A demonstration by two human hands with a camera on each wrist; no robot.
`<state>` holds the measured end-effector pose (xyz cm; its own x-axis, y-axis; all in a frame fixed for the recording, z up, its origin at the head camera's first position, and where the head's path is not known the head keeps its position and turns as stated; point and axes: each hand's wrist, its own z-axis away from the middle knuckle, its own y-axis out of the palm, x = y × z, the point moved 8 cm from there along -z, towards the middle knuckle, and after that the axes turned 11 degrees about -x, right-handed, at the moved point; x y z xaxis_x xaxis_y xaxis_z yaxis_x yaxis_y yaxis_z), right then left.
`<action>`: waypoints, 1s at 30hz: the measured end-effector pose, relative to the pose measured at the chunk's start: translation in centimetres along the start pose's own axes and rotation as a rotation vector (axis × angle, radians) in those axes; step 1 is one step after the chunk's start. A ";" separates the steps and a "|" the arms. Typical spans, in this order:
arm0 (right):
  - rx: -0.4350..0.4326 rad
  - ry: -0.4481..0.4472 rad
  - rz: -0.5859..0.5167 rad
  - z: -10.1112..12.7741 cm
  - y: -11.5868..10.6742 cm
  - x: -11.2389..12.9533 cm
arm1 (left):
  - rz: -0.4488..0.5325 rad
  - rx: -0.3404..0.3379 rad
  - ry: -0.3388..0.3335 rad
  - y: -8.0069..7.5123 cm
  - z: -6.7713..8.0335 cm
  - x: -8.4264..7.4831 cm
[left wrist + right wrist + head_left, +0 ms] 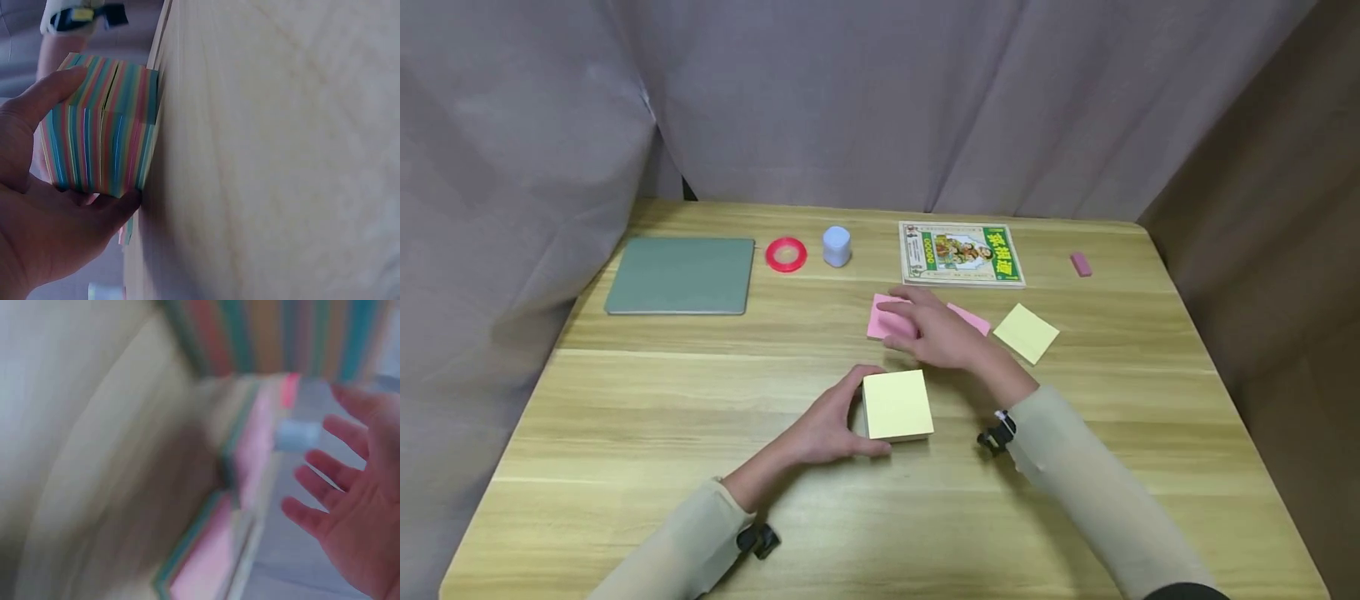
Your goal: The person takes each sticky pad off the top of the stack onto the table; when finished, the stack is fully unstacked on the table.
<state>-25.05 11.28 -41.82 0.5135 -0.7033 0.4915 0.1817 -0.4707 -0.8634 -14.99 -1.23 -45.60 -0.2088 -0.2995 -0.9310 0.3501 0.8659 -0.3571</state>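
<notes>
Thick cube-shaped pad of rainbow-edged sticky notes with a yellow top (pixel 897 404) — sitting mid-surface, left hand (pixel 827 429) gripping its sides. Right hand (pixel 928 329) hovering flat-fingered over pink notes (pixel 883 321). Likely light, stiff as a block — sides offering best hold.

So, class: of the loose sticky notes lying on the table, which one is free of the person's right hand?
The yellow note, lying alone to the right of the right hand. The two pink notes lie partly under that hand.

Note block (pixel 897 404) before loose notes (pixel 1026 332) (table (pixel 625 433))
</notes>
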 end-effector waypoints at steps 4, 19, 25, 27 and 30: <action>0.017 -0.008 -0.154 2.6 -1.3 3.0 | -0.022 0.009 -0.018 0.1 0.1 0.3; 0.069 -0.165 0.011 8.5 0.1 7.3 | -0.049 0.003 -0.003 0.0 0.1 0.4; 0.038 -0.132 -0.019 8.8 -0.8 6.6 | -0.046 0.014 -0.008 0.2 0.1 0.3; 0.011 -0.095 -0.034 8.9 -1.7 5.8 | -0.043 0.018 -0.016 0.2 0.1 0.3; -0.055 -0.009 -0.068 9.1 -3.7 3.0 | -0.044 0.014 -0.020 0.2 0.1 0.4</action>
<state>-16.53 15.72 -38.21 0.5088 -0.6644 0.5474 0.1698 -0.5459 -0.8205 -14.91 -1.21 -46.01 -0.2054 -0.3450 -0.9158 0.3535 0.8465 -0.3982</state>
